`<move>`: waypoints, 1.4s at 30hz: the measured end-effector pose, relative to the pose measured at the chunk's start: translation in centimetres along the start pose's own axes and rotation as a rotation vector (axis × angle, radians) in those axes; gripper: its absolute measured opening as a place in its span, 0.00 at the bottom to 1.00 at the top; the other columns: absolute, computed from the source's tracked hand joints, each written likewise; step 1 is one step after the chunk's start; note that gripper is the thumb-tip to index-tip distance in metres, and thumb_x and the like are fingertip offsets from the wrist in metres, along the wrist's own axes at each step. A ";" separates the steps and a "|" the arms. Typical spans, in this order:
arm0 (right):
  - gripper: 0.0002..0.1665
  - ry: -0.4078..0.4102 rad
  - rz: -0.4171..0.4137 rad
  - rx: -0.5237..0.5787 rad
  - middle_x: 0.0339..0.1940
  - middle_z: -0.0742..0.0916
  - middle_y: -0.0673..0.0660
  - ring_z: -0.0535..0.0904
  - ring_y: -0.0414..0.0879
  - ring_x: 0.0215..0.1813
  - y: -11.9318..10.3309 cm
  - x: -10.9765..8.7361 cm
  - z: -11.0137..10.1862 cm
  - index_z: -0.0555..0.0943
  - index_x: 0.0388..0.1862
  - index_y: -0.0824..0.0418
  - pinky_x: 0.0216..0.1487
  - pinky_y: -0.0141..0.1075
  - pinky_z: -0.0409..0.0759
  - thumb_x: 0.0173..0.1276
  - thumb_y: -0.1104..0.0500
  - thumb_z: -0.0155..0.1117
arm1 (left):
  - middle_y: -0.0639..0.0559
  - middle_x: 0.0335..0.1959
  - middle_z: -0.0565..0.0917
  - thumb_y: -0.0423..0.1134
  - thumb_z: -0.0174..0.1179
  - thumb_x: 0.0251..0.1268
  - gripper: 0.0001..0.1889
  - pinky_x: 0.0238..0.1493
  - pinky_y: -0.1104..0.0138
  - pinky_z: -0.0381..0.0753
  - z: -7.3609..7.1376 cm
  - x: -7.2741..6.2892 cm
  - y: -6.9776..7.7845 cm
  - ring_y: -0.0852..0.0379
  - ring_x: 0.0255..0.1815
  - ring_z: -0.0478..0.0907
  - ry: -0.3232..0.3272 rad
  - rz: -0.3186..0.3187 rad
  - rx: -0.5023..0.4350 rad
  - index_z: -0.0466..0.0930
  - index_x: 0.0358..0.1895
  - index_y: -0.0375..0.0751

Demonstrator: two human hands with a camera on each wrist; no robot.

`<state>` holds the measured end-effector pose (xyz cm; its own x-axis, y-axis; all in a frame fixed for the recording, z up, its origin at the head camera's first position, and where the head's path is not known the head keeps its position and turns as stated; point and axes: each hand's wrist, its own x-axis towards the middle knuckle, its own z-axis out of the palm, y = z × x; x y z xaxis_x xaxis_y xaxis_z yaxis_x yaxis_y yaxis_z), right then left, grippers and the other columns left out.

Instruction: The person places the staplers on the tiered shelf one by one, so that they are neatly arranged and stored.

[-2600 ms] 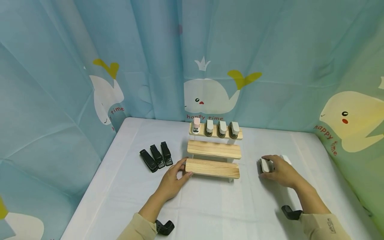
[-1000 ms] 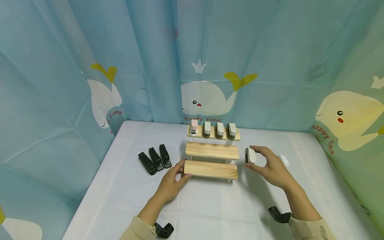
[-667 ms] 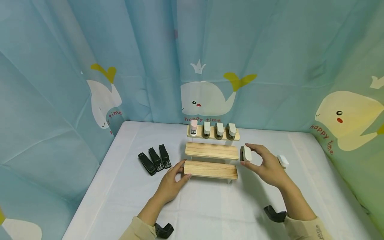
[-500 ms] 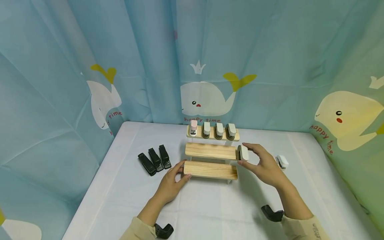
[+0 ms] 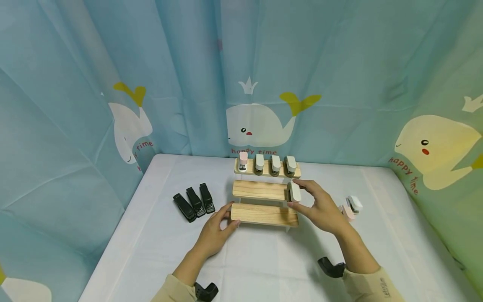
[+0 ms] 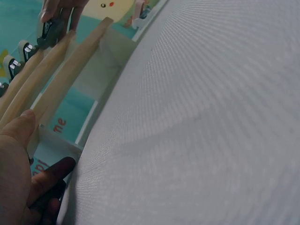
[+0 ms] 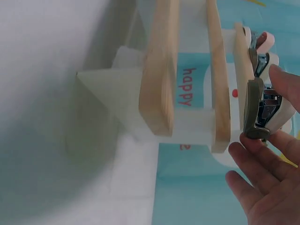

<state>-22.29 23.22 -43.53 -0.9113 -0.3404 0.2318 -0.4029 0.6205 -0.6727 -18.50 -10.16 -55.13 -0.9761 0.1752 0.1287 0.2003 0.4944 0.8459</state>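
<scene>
Held stapler: we see the pale-topped, dark-based stapler (image 5: 295, 193) right of the head view's centre, at the right end of the middle shelf (image 5: 258, 190); whether its base touches the wood we cannot tell.
Right hand: we find the right hand (image 5: 320, 209) clamped on that stapler, thumb on one side and fingers on the other.
Left hand: the left hand (image 5: 212, 235), below centre, grips the left end of the bottom shelf (image 5: 264, 214); in the left wrist view we see its thumb against the plank.
Top shelf: above the middle one, the top shelf (image 5: 250, 167) carries a pink stapler (image 5: 243, 161) at its left, then three pale staplers (image 5: 275, 165) in a row.
Right of the rack: we see a white stapler (image 5: 354, 204) and a second pink stapler (image 5: 348, 213) together, the pink one partly covered by the right hand.
Left of the rack: three black staplers (image 5: 195, 202) lie side by side, well apart from the held one.
In the way: our view of the middle shelf's right end is blocked by the held stapler and fingers.
Wrists: a black device (image 5: 206, 291) shows beside the left cuff, another (image 5: 331, 267) beside the right.
Surroundings: we see a white-covered table (image 5: 256, 260) and, behind, a blue whale-print curtain (image 5: 188, 63).
</scene>
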 end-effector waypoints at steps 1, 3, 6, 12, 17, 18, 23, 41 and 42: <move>0.42 -0.003 -0.002 0.007 0.73 0.77 0.59 0.71 0.61 0.74 -0.1 0.1 0.1 0.69 0.78 0.56 0.69 0.66 0.70 0.70 0.48 0.74 | 0.63 0.53 0.86 0.67 0.58 0.71 0.38 0.74 0.42 0.69 0.0 0.0 0.0 0.49 0.70 0.77 0.000 0.000 -0.001 0.62 0.80 0.61; 0.42 -0.009 -0.010 0.016 0.71 0.77 0.58 0.72 0.59 0.72 -0.3 0.3 0.4 0.69 0.78 0.55 0.69 0.64 0.71 0.70 0.48 0.74 | 0.63 0.53 0.86 0.67 0.58 0.71 0.38 0.74 0.42 0.69 0.0 0.0 0.0 0.49 0.70 0.77 0.002 0.000 0.000 0.62 0.80 0.61; 0.41 -0.009 -0.033 0.025 0.62 0.80 0.55 0.75 0.54 0.62 -0.6 0.6 0.8 0.70 0.77 0.55 0.64 0.53 0.74 0.70 0.49 0.74 | 0.63 0.53 0.86 0.67 0.58 0.71 0.39 0.74 0.42 0.69 -0.1 0.0 0.0 0.49 0.70 0.77 0.004 0.001 0.002 0.62 0.80 0.60; 0.37 -0.002 -0.082 0.053 0.46 0.78 0.52 0.74 0.51 0.47 -1.3 1.2 1.8 0.73 0.74 0.55 0.48 0.38 0.72 0.69 0.53 0.75 | 0.63 0.53 0.87 0.67 0.58 0.71 0.39 0.74 0.42 0.69 -0.1 0.0 -0.1 0.49 0.69 0.78 0.009 0.008 0.010 0.62 0.80 0.58; 0.39 -0.034 -0.060 0.087 0.61 0.81 0.53 0.78 0.49 0.55 -2.1 1.5 2.5 0.71 0.75 0.54 0.56 0.45 0.80 0.69 0.51 0.75 | 0.62 0.53 0.87 0.67 0.58 0.71 0.39 0.74 0.41 0.69 -0.1 0.0 0.0 0.48 0.70 0.77 0.012 0.011 0.012 0.63 0.80 0.57; 0.40 -0.041 -0.050 0.091 0.64 0.80 0.53 0.78 0.48 0.57 -2.2 1.6 2.6 0.71 0.76 0.54 0.58 0.47 0.80 0.69 0.50 0.75 | 0.62 0.53 0.87 0.67 0.58 0.71 0.39 0.74 0.41 0.69 -0.1 0.0 0.0 0.48 0.70 0.77 0.012 0.009 0.012 0.63 0.80 0.57; 0.41 -0.055 -0.056 0.107 0.67 0.79 0.53 0.78 0.48 0.61 -2.6 1.9 3.3 0.70 0.77 0.57 0.63 0.53 0.80 0.69 0.49 0.75 | 0.62 0.53 0.87 0.68 0.58 0.70 0.39 0.74 0.41 0.69 -0.1 0.0 0.1 0.48 0.70 0.77 0.010 -0.003 0.012 0.63 0.80 0.58; 0.41 -0.072 -0.034 0.151 0.63 0.81 0.53 0.79 0.48 0.59 -4.0 3.3 5.9 0.72 0.76 0.56 0.66 0.49 0.81 0.68 0.47 0.76 | 0.62 0.54 0.86 0.69 0.58 0.69 0.40 0.74 0.41 0.68 -0.1 -0.3 0.3 0.48 0.70 0.76 0.001 -0.025 0.012 0.62 0.80 0.60; 0.41 -0.071 -0.030 0.150 0.62 0.81 0.53 0.79 0.48 0.59 -4.1 3.4 6.1 0.72 0.76 0.56 0.66 0.49 0.81 0.68 0.47 0.76 | 0.62 0.55 0.86 0.69 0.58 0.69 0.40 0.74 0.41 0.68 -0.1 -0.3 0.3 0.49 0.70 0.76 0.001 -0.023 0.012 0.62 0.80 0.60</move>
<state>-23.21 15.22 -44.25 -0.8888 -0.4092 0.2065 -0.4074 0.4989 -0.7649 -18.19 -10.15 -54.83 -0.9806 0.1624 0.1099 0.1786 0.5083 0.8424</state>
